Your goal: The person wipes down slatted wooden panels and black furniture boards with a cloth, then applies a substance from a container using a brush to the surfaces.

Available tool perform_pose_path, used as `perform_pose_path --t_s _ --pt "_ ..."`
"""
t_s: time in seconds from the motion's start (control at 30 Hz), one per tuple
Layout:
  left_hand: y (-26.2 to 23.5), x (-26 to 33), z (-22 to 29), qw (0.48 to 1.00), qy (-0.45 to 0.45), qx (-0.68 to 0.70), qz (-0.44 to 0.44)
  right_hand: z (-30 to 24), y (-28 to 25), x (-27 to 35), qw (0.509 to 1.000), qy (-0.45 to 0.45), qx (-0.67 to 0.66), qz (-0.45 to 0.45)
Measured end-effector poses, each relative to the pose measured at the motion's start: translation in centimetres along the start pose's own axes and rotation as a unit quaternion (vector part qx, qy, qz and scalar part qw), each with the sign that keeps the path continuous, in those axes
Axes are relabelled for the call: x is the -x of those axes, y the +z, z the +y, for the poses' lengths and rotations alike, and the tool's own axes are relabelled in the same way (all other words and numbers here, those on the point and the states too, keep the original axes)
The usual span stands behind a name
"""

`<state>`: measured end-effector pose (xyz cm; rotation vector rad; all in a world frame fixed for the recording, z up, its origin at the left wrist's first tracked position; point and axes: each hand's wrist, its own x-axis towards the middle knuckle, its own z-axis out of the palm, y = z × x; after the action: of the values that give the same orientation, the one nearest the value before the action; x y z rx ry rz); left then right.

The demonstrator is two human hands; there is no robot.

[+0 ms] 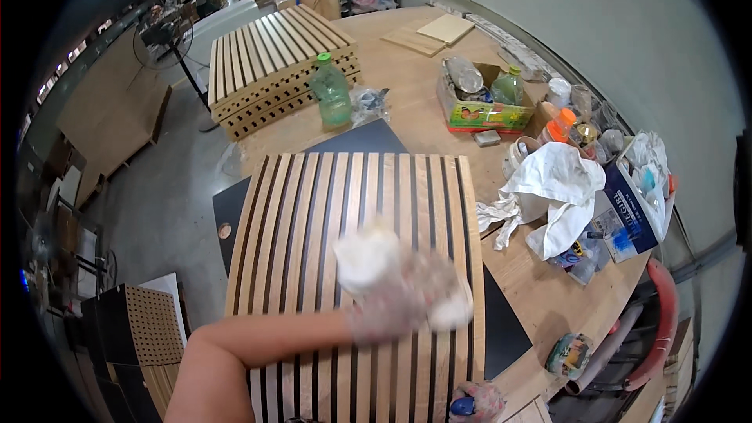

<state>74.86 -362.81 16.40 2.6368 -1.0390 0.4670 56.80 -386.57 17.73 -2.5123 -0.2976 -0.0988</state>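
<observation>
A slatted wood panel (309,227), pale strips with dark gaps between them, lies on a black sheet (505,321) on the wooden table. My left hand (395,301), in a patterned glove, reaches across the panel and is smeared by motion. In it is a wadded white cloth (368,258), which sticks out on both sides of the hand, over the slats. At the panel's near right corner, my right hand (487,401) shows only in part, also gloved. Its fingers are closed about a small blue object (463,406) whose kind I cannot make out.
Stacked slatted panels (282,55) and a green bottle (330,92) stand beyond the panel. To the right are a carton of bottles (487,115), white rags (560,188), a blue-white box (627,215) and a round tin (569,355). A fan (164,35) stands left.
</observation>
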Motion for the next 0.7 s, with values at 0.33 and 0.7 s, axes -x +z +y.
perform_pose_path --t_s 0.33,0.7 --pt "2.6 -1.9 -14.0 0.926 -0.318 -0.201 0.041 2.4 4.0 1.3 0.978 -0.072 0.182 0.066" --pt "-8.2 12.0 -5.0 0.979 -0.186 -0.066 0.043 -1.1 2.0 -0.3 0.987 -0.039 0.132 0.081"
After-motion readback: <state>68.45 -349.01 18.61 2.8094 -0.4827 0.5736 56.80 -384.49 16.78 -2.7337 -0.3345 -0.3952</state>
